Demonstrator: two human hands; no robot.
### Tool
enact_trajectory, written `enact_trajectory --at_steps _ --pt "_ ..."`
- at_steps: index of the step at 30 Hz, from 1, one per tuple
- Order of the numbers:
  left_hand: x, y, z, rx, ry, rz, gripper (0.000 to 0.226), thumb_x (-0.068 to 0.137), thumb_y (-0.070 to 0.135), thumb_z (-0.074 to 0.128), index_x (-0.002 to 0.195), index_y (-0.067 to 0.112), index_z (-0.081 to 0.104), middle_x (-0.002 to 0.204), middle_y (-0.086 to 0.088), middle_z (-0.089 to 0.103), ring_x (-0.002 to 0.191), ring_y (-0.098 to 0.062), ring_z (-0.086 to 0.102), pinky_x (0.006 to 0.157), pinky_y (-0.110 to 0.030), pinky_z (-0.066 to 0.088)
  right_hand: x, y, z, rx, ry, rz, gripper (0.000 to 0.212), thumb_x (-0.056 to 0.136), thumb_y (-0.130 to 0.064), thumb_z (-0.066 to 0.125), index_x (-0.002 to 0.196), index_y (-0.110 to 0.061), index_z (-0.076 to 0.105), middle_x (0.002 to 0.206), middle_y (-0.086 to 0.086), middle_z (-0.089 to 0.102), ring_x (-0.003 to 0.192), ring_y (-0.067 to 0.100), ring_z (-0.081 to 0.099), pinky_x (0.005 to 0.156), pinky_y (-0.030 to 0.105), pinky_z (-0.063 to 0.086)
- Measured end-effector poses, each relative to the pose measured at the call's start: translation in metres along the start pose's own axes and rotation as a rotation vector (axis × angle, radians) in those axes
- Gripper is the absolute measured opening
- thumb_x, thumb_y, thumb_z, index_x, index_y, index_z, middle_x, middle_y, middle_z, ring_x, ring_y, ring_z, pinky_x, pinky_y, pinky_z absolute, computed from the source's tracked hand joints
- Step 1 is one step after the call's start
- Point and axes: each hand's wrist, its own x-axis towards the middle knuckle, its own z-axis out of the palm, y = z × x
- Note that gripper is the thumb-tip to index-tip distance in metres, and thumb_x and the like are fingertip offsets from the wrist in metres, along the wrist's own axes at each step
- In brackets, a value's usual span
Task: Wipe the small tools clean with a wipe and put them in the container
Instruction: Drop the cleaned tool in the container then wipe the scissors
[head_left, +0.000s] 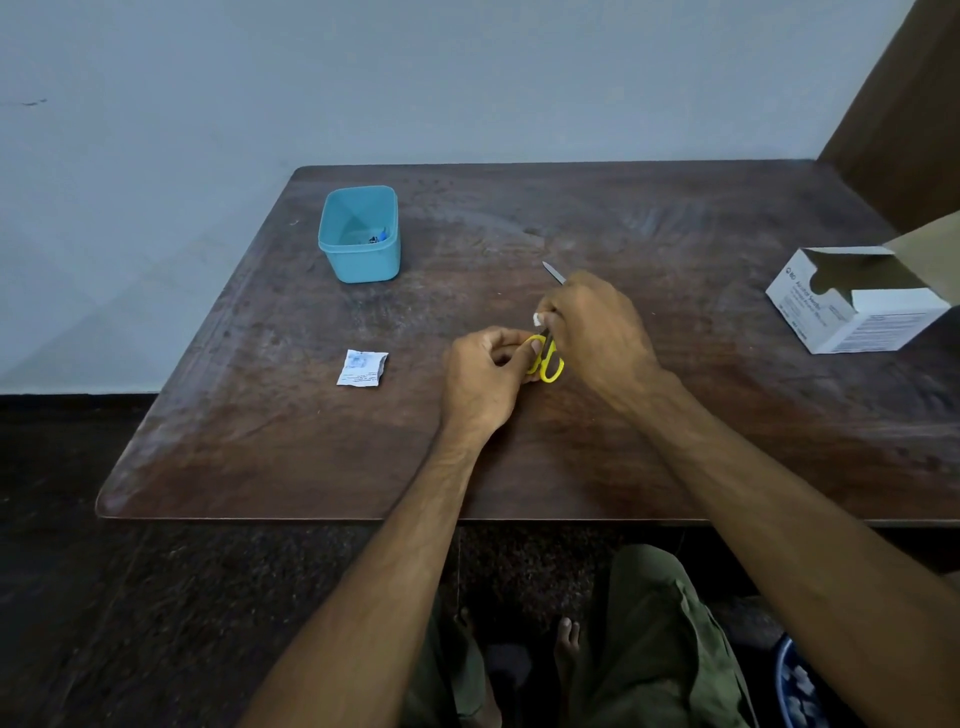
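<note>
A dark wooden table (519, 457) fills most of the view, seen from above by a seated person, with a pale wall behind it. Both bare forearms reach in from the bottom edge and meet near the table's middle.

At the right edge sits an open white box (852, 306) with printed sides, its flap raised. Far left and toward the back stands a blue container (360, 260), open on top, with a few small dark and blue items lying at its bottom; they are too small to identify. Nearer the front left, well apart from the hands, a torn white wrapper (361, 368) lies flat.

The left hand (485, 374) is closed around the yellow handles of the scissors (546, 358), fingers curled at the loops. The right hand (597, 327) covers the blades and pinches a small white wipe (538, 318) against them, just above the handles. A thin metal tip (554, 272) juts out past the right hand, pointing toward the back of the table. The scissors are held near the table, between the container and the box.
</note>
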Motion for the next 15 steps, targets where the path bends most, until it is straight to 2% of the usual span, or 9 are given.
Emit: enact_trajectory --at_steps 5,7,11,15 --pt "0.000 0.001 0.001 0.011 0.010 0.013 0.003 0.086 0.010 0.070 0.085 0.012 0.071 0.074 -0.003 0.073 0.065 -0.011 0.071 0.060 -0.022 0.056 0.007 0.005 -0.016 -0.045 0.038 0.032 0.022 0.096 -0.017 0.053 0.101 -0.008 0.073 0.107 0.015 0.057 0.099 0.034 0.058 0.074 0.034 0.041" --pt "0.000 0.000 0.000 0.021 0.024 0.019 0.002 0.086 0.010 0.070 0.085 0.010 0.072 0.074 -0.004 0.073 0.064 -0.009 0.070 0.059 -0.022 0.055 0.003 -0.003 -0.011 -0.041 -0.008 0.008 0.021 0.093 -0.014 0.054 0.100 -0.007 0.072 0.108 0.015 0.059 0.099 0.034 0.059 0.074 0.034 0.042" --pt "0.001 -0.001 0.001 0.034 0.024 0.029 0.002 0.085 0.009 0.070 0.086 0.008 0.072 0.076 -0.006 0.073 0.068 -0.013 0.072 0.061 -0.027 0.058 -0.002 -0.006 -0.004 -0.063 -0.055 -0.031 0.019 0.093 -0.015 0.054 0.098 -0.007 0.071 0.107 0.014 0.060 0.099 0.034 0.060 0.070 0.033 0.041" --pt "0.001 -0.002 0.001 0.044 0.009 0.018 0.005 0.086 0.011 0.070 0.084 0.015 0.071 0.077 -0.005 0.074 0.071 -0.015 0.073 0.065 -0.032 0.060 0.007 0.007 -0.020 -0.045 -0.009 0.042 0.021 0.094 -0.013 0.055 0.104 -0.010 0.073 0.108 0.016 0.057 0.100 0.036 0.058 0.077 0.038 0.046"
